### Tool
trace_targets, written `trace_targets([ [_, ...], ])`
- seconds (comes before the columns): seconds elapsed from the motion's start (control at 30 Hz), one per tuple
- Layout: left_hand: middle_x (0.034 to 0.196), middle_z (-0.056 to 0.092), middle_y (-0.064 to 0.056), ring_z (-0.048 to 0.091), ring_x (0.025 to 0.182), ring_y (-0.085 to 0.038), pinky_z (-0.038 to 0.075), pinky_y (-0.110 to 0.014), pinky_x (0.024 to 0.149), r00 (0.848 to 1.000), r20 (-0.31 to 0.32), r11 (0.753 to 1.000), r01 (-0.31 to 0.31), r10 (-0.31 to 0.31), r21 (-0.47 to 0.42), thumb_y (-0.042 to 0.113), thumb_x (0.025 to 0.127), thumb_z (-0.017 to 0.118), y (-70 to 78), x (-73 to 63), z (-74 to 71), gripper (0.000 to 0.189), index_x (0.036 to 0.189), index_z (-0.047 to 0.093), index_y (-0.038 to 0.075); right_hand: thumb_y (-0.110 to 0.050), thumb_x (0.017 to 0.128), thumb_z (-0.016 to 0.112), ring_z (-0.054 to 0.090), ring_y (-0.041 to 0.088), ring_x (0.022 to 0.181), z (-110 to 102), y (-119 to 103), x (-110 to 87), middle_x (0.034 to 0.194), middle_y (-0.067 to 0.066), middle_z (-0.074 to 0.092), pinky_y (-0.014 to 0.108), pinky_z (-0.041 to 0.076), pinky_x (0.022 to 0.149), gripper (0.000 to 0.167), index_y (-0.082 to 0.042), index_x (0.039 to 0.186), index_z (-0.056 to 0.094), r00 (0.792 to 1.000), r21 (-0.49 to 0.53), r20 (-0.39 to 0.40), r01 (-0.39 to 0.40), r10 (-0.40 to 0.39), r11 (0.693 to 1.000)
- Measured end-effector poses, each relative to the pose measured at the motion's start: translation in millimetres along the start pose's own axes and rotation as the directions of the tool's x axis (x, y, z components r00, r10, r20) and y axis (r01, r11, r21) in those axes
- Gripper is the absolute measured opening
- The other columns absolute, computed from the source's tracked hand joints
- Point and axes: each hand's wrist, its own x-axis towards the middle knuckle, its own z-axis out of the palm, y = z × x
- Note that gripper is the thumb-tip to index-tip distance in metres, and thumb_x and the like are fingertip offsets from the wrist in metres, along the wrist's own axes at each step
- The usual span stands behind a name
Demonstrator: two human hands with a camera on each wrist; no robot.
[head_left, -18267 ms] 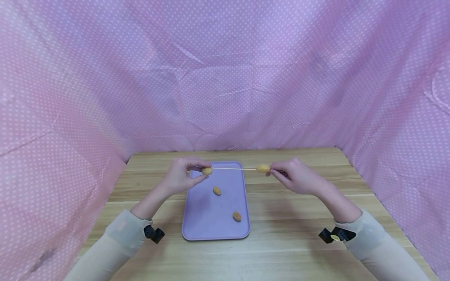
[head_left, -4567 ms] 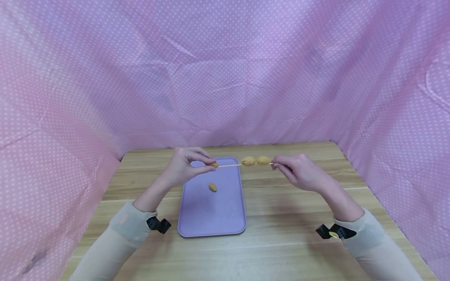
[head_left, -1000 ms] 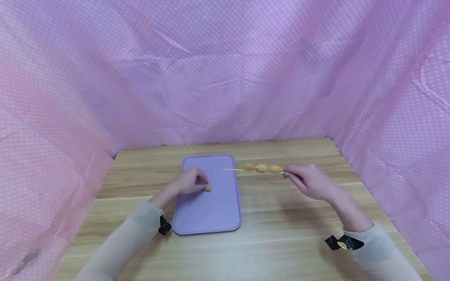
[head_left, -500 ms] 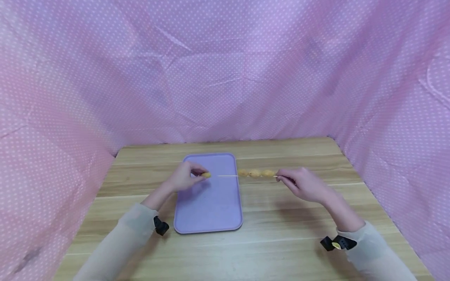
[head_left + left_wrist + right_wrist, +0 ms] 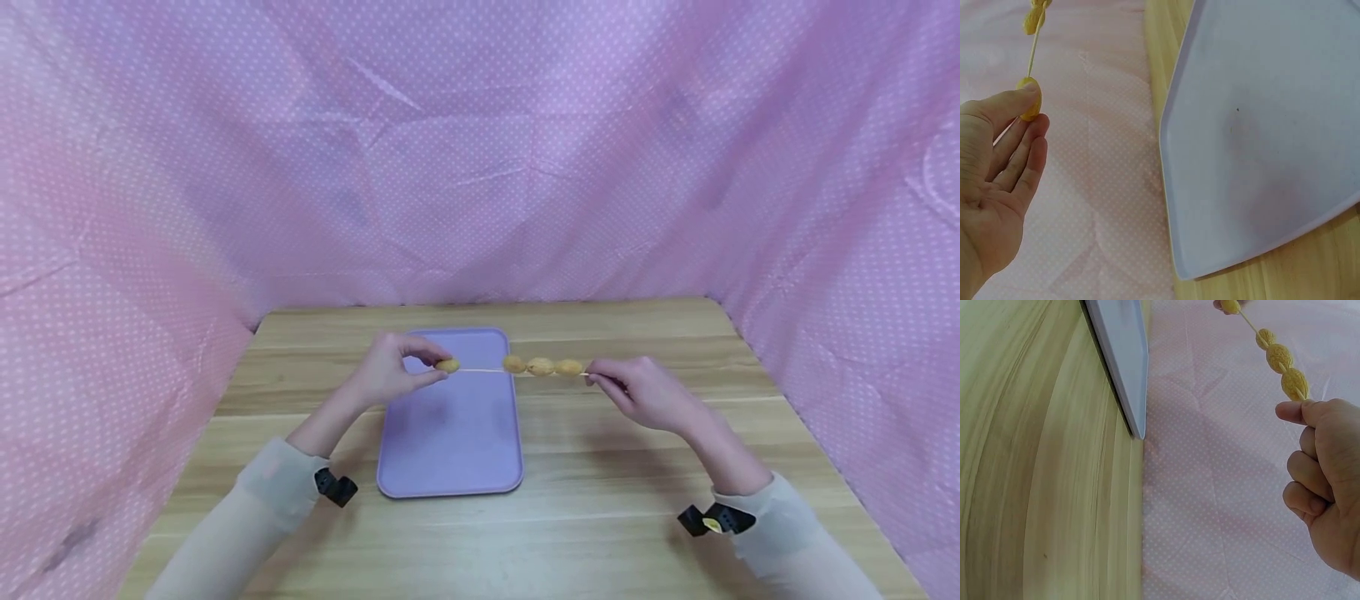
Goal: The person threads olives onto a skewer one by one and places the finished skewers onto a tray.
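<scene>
Thumb and fingertips of my left hand (image 5: 390, 371) pinch a yellow oval wrinkled fruit (image 5: 1031, 100), perhaps a candied date, right at the free end of a thin wooden skewer (image 5: 480, 370). The skewer runs level above the tray in the head view. My right hand (image 5: 1329, 469) pinches its other end between thumb and index finger, with the remaining fingers curled in. Three similar fruits are threaded close together near the right hand: the nearest (image 5: 1294, 384), a middle one (image 5: 1279, 358) and the farthest (image 5: 1265, 339). A length of bare stick separates them from the held fruit.
Below the hands a lilac rectangular tray (image 5: 450, 450) lies on the wood-grain table (image 5: 600, 517), left of centre. Pink dotted cloth (image 5: 480, 167) hangs behind and along both sides of the table. Black wrist cameras sit on both sleeves.
Since the first frame, the skewer has gone from one fruit to three. Over the last second my left hand lifted the last fruit off the tray and brought it to the skewer's tip.
</scene>
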Motion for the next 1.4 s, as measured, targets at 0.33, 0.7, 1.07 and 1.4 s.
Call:
trace_targets([
  [0.33,0.095,0.084,-0.001,0.077,0.084,-0.013,0.063,-0.024,0.078,0.999,-0.014,0.999,-0.045,0.045,-0.007,0.003,0.083,0.091,3.4,-3.8,-1.2,0.021,0.102,0.085,0.011,0.008,0.095,0.068,0.04,-0.01,0.06,2,-3,0.9,0.081,-0.01,0.072,0.012,0.041,0.053,0.025,-0.017,0.097,0.072,1.0,-0.035,-0.014,-0.007,0.006,0.999],
  [0.7,0.099,0.083,-0.003,0.077,0.09,-0.017,0.064,-0.028,0.077,0.996,-0.021,0.996,-0.083,0.082,-0.04,0.002,0.082,0.091,11.4,-2.2,-2.6,0.024,0.105,0.085,0.009,0.012,0.091,0.069,0.041,-0.01,0.062,4,-7,4.1,0.081,-0.008,0.073,0.012,0.041,0.053,0.028,-0.015,0.098,0.072,0.997,-0.036,-0.057,0.043,-0.045,0.998],
  [1.07,0.1,0.084,-0.003,0.08,0.094,-0.02,0.065,-0.026,0.085,0.994,-0.042,0.991,-0.102,0.099,-0.089,0.005,0.085,0.089,19.1,0.9,-7.2,0.019,0.103,0.086,0.01,0.014,0.087,0.071,0.044,-0.008,0.061,3,-5,7.9,0.082,-0.006,0.075,0.012,0.044,0.052,0.029,-0.013,0.099,0.072,0.987,-0.047,-0.108,0.117,-0.122,0.992],
  [1.4,0.1,0.084,-0.006,0.081,0.095,-0.023,0.066,-0.028,0.086,0.993,-0.026,0.99,-0.113,0.111,-0.081,0.004,0.085,0.089,26.4,3.4,-8.1,0.017,0.102,0.085,0.007,0.012,0.089,0.07,0.044,-0.008,0.06,3,-8,12.4,0.083,-0.005,0.076,0.013,0.044,0.05,0.026,-0.012,0.099,0.072,0.981,-0.06,-0.121,0.145,-0.151,0.988],
])
